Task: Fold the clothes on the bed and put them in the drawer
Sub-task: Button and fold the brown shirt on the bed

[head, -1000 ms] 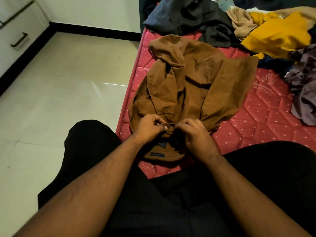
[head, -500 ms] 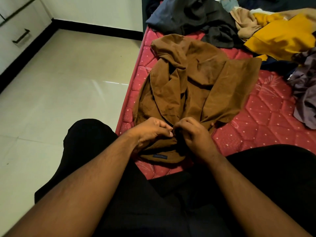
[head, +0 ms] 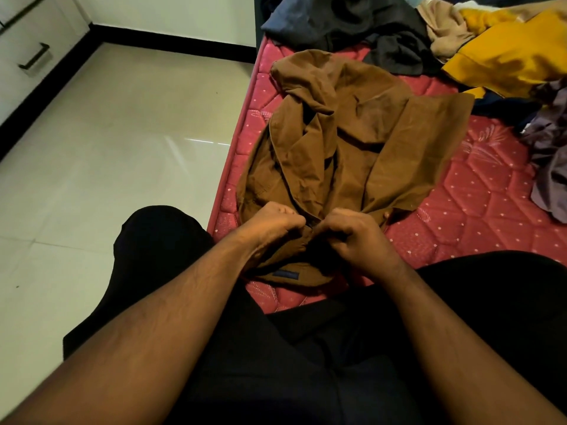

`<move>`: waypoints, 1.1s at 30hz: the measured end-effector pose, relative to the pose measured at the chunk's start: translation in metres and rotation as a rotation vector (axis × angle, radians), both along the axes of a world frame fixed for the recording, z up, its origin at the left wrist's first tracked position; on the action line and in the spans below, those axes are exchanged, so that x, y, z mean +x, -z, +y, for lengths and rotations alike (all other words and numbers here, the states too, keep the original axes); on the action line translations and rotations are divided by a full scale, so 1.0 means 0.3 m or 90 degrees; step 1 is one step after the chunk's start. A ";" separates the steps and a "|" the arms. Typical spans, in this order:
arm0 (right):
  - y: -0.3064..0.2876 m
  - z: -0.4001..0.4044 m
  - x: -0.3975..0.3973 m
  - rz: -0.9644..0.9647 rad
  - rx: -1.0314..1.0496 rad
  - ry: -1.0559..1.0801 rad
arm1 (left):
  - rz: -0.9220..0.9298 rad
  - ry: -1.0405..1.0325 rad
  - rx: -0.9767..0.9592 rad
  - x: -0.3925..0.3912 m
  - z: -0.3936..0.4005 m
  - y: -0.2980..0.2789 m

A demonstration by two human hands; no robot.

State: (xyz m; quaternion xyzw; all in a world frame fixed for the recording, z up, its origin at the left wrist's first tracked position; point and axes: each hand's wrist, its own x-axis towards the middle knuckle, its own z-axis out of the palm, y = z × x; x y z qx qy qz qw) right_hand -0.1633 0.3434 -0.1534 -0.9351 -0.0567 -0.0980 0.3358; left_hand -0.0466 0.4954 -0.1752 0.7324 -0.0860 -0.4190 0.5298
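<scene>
brown shirt (head: 352,154) looks like matte soft cloth, mattress (head: 478,204) is quilted fabric, floor (head: 122,148) is glossy tile

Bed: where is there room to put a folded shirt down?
Bare mattress lies right of the brown shirt, before the purple cloth. The far end is crowded with dark and yellow clothes. Both hands pinch the shirt's collar.

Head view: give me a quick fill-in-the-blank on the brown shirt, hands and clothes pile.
1. Both the left hand and right hand pinch the ____ shirt.
2. The shirt lies on a ____ mattress.
3. Near the pile, the brightest garment is ____.
4. The drawer handle is at the picture's upper ____.

Missing words: brown; red; yellow; left
</scene>
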 end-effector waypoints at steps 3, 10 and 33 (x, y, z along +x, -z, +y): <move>0.004 0.015 -0.001 0.002 -0.071 -0.025 | -0.030 0.094 0.027 0.007 0.006 -0.008; 0.012 0.030 0.006 0.020 0.002 -0.029 | 0.031 0.239 0.023 0.040 0.033 -0.044; 0.038 0.001 0.014 0.134 0.081 0.085 | -0.160 0.167 -0.078 -0.017 0.042 -0.077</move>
